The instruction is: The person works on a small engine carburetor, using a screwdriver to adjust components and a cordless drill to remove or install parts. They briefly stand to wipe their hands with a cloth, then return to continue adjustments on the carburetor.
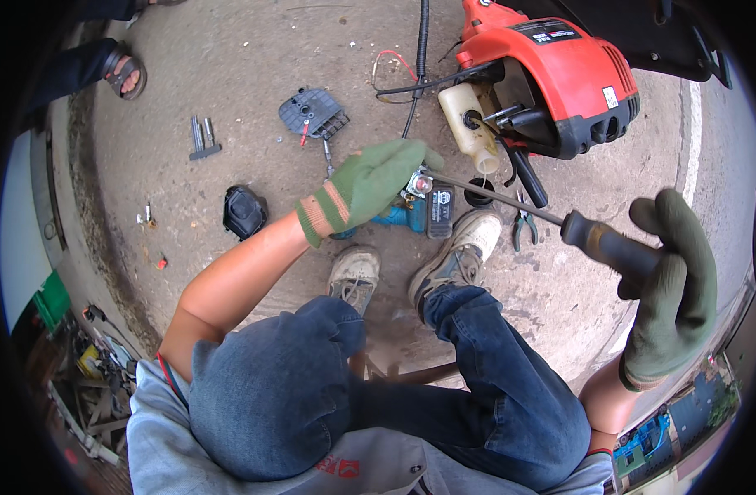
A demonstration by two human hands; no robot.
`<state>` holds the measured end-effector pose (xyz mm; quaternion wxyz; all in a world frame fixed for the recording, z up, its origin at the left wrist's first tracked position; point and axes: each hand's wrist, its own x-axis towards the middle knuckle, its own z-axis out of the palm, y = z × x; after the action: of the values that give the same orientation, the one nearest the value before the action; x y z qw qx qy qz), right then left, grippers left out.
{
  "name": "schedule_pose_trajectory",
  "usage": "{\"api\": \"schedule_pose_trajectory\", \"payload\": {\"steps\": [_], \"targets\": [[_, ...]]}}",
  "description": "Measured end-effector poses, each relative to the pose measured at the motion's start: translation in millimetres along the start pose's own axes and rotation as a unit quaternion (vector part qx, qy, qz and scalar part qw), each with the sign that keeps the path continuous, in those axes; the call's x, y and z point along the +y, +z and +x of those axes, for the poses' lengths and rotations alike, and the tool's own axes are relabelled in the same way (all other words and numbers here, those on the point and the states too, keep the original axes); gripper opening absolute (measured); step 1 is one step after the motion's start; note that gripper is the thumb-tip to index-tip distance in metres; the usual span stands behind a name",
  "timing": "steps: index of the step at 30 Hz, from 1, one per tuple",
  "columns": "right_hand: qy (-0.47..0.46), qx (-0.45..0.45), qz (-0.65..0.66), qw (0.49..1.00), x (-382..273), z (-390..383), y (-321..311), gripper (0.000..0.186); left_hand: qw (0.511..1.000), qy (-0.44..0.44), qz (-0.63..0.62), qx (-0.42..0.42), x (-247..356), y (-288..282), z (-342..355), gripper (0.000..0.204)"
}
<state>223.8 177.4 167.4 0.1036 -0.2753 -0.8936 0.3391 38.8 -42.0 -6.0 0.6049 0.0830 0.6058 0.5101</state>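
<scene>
My left hand (374, 177), in a green glove, is closed round a small metal carburetor (419, 185) with a clear bulb on its face. My right hand (675, 285), gloved too, grips a dark-handled screwdriver (597, 239). The long shaft slants left and its tip meets the carburetor; the exact contact point is too small to tell. Below the left hand, a teal cordless drill (401, 217) with a dark battery (441, 213) lies on the ground, partly covered by the hand.
A red engine housing (572, 62) with a whitish fuel tank (459, 120) lies at far right. Pliers (522, 227) and a black round cup (479, 194) are near my shoe (477, 235). A dark plate (312, 111), black cover (244, 212) and another person's foot (127, 78) are leftward.
</scene>
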Motion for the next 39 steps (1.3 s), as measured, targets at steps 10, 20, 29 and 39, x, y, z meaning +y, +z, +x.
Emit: {"api": "schedule_pose_trajectory", "payload": {"steps": [10,20,29,39], "targets": [[0.016,-0.017,0.013,1.000,-4,-1,-4,0.063,1.000,0.005,0.007,-0.008,1,0,0,0.048],[-0.010,-0.001,0.009,1.000,-4,-2,-3,0.072,1.000,-0.007,0.001,0.002,3,2,0,0.049],[0.070,-0.008,0.097,0.993,-16,-9,1,0.082,0.996,0.002,0.086,0.008,3,-1,1,0.047],[0.002,-0.019,0.136,0.991,-11,-20,-16,0.063,1.000,-0.022,0.005,0.009,9,1,0,0.045]]}}
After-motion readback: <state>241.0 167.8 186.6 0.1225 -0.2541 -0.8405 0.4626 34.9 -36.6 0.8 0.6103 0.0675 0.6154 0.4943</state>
